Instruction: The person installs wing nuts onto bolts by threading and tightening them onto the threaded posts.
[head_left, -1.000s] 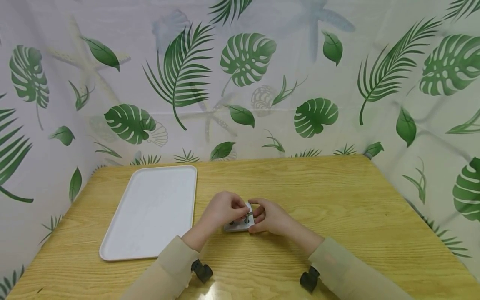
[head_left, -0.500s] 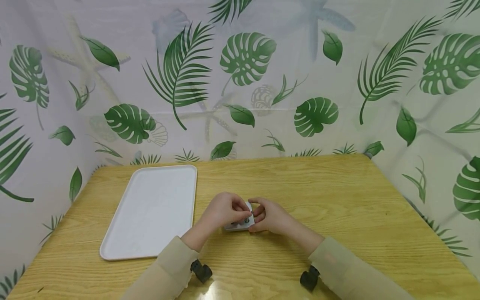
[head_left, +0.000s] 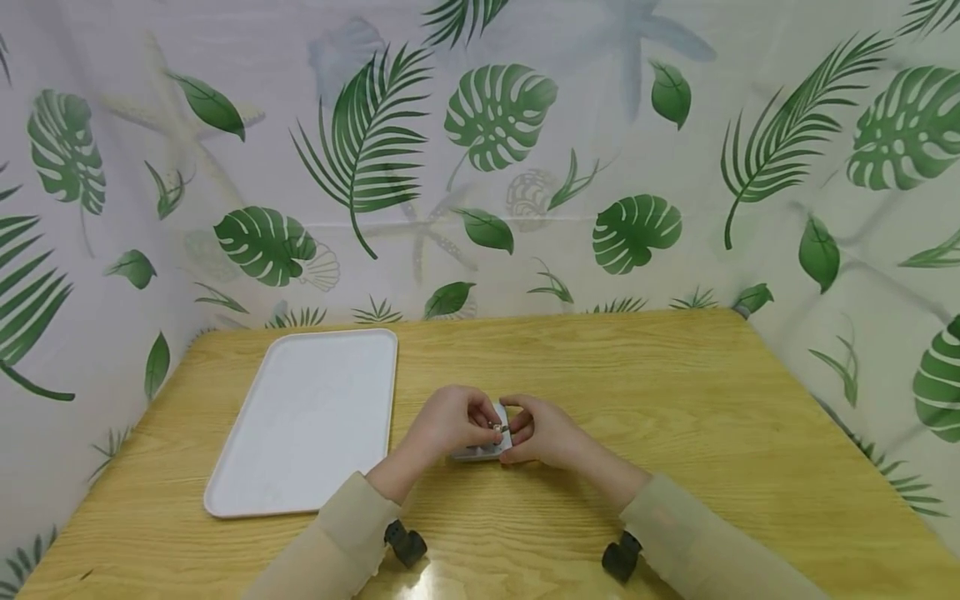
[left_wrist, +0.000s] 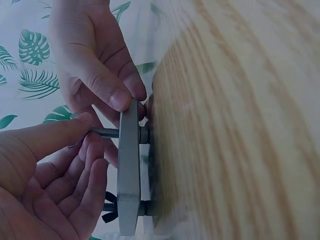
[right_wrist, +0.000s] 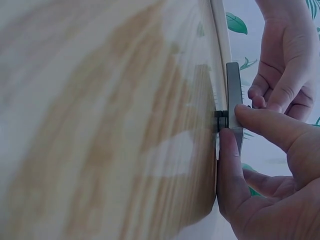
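Note:
A flat grey metal plate [left_wrist: 129, 170] stands slightly off the wooden table, with bolts passing through it. One threaded bolt [left_wrist: 106, 132] sticks out of its upper face, and my left hand [head_left: 450, 419] pinches that bolt's end between thumb and fingertips. Whether a small nut sits between those fingertips is hidden. Farther along the plate, a black wing nut [left_wrist: 110, 207] sits on another bolt. With thumb and fingers, my right hand [head_left: 547, 432] grips the plate's right edge; in the right wrist view its thumb presses the plate's upper face and a finger lies beneath.
A white rectangular tray [head_left: 307, 417] lies on the wooden table [head_left: 637, 375] to the left of the hands. Behind the table hangs a leaf-printed cloth [head_left: 480, 192]. A dark wrist camera [head_left: 406, 543] is worn on the left arm, another camera [head_left: 622, 557] on the right.
The left fingertips have shifted slightly at the bolt, and a small bright spot now shows beside them. The right hand keeps its grip on the plate; the head view has moved a little.

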